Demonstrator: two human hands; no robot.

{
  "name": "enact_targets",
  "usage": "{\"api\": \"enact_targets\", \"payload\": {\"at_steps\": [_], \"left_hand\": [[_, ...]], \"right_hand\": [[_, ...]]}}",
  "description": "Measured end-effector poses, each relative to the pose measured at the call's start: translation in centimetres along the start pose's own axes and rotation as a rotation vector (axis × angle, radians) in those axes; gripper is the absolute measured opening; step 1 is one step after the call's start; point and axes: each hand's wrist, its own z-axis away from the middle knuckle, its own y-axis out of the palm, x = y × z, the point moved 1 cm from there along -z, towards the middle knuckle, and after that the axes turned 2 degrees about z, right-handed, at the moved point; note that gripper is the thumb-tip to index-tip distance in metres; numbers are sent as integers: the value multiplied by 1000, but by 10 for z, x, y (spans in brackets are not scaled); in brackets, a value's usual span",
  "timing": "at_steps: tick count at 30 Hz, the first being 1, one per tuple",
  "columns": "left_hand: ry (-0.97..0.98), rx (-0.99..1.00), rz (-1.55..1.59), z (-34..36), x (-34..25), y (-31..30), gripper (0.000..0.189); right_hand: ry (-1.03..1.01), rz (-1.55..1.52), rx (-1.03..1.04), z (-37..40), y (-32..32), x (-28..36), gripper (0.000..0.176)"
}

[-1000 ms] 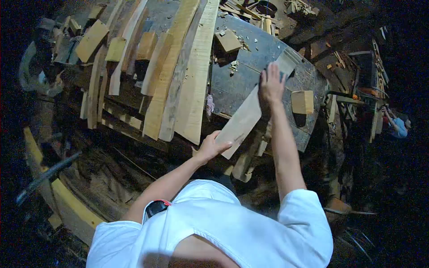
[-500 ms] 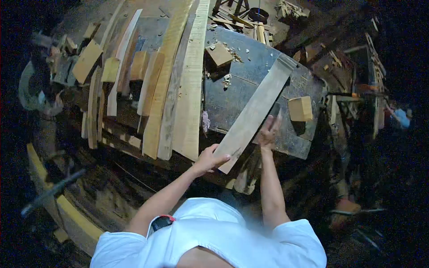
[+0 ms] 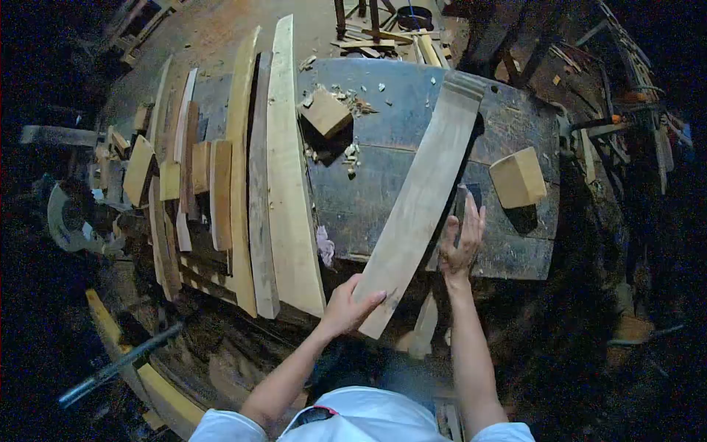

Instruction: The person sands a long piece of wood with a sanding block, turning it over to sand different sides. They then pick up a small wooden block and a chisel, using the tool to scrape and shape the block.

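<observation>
A long, pale wooden board [image 3: 421, 195] slants across the workbench [image 3: 383, 173], its grooved far end resting near the back edge. My left hand [image 3: 349, 306] grips the near end at its left side, thumb on top and fingers hidden beneath. Beside the board's right edge, my right hand [image 3: 462, 244] is held with its fingers stretched out and nothing in it. To the right of that hand lies a wooden block [image 3: 518, 179].
Left of the board sits another wooden block [image 3: 327, 114] among wood chips. Several long planks [image 3: 289, 147] and smaller pieces lie across the bench's left side. A pink cloth [image 3: 325, 244] hangs by the front edge. A metal bar [image 3: 121, 365] is at lower left.
The view has shifted, so the bench and board appear lower. My left hand keeps its hold on the board's near end. My right hand stays open beside the board's right edge.
</observation>
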Motion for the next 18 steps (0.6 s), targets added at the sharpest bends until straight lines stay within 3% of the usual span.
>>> {"api": "enact_targets", "payload": {"at_steps": [5, 7, 11, 13, 16, 18], "left_hand": [[-11, -31, 3, 4, -4, 7, 47], [24, -88, 165, 3, 12, 15, 46], [46, -147, 107, 8, 5, 28, 46], [-89, -184, 104, 17, -3, 35, 47], [39, -267, -4, 19, 9, 38, 44], [96, -313, -68, 21, 4, 34, 40]], "right_hand": [[15, -9, 29, -6, -10, 10, 58], [-4, 19, 32, -3, -7, 7, 59], [-17, 83, 51, -2, -5, 4, 52], [18, 30, 57, 0, -5, 4, 49], [75, 0, 1, 11, -8, 35, 47], [-338, 207, 405, 29, -18, 73, 51]]}}
